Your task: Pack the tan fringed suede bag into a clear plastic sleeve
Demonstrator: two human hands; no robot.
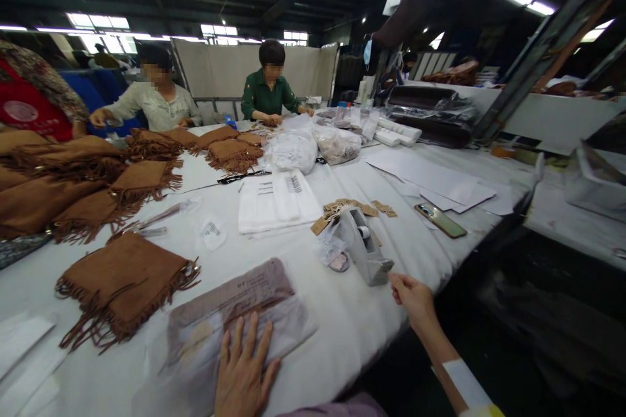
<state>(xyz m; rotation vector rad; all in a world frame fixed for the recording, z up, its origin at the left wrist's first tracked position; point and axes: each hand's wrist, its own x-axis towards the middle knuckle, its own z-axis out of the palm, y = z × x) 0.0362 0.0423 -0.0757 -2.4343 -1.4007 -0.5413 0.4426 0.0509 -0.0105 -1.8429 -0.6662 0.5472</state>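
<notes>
My left hand (245, 368) lies flat with fingers spread on a clear plastic bag (293, 324) holding something mauve-brown. Dark print shows on the bag's upper part. At the cutting end of a grey tape dispenser (364, 247), my right hand (413, 296) is closed in a pinch, thumb against forefinger. Whatever is between those fingertips is too small to make out. A brown fringed suede bag (130, 277) rests on the white table to the left of the plastic bag. Behind the dispenser lie several kraft paper tags (349, 207) with pale strings.
White plastic sleeves (278, 202) are stacked mid-table. A phone (440, 220) and white paper sheets (425, 172) lie at right, near the table's edge. Brown fringed bags (68, 176) pile up at left. Two co-workers (270, 88) (156, 101) sit across; another person's red apron (29, 104) shows at far left.
</notes>
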